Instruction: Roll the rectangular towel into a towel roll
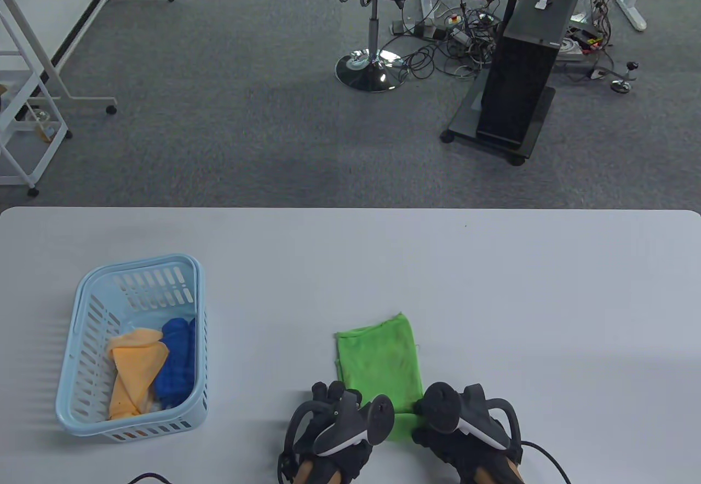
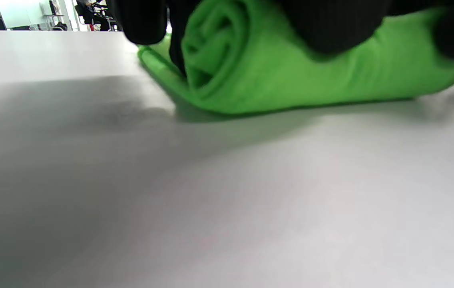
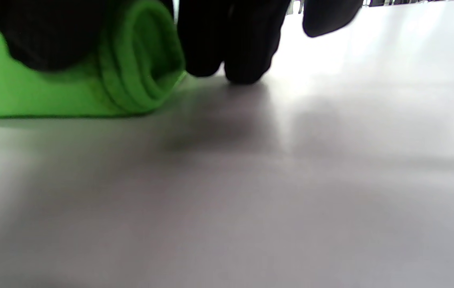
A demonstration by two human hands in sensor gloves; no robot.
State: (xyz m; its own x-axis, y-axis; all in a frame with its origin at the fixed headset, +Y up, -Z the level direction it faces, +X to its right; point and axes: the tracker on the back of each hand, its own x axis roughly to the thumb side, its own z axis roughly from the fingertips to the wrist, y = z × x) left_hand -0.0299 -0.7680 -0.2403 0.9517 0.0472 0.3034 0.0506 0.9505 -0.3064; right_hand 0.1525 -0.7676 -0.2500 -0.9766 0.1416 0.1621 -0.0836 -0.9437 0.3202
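Note:
A green towel (image 1: pixel 379 358) lies on the white table (image 1: pixel 493 287), near the front edge. Its near end is rolled into a thick roll (image 1: pixel 402 424) and the rest lies flat, stretching away from me. My left hand (image 1: pixel 342 407) holds the roll's left end, and my right hand (image 1: pixel 441 410) holds its right end. The left wrist view shows the spiral end of the roll (image 2: pixel 211 52) with gloved fingers (image 2: pixel 331 24) draped over the top. The right wrist view shows the other spiral end (image 3: pixel 139 68), with fingers (image 3: pixel 231 44) touching the table beside it.
A light blue plastic basket (image 1: pixel 82 396) stands at the table's left. It holds an orange cloth (image 1: pixel 131 369) and a blue cloth (image 1: pixel 176 361). The table's far edge (image 1: pixel 350 209) borders grey carpet, where an office chair and a desk stand.

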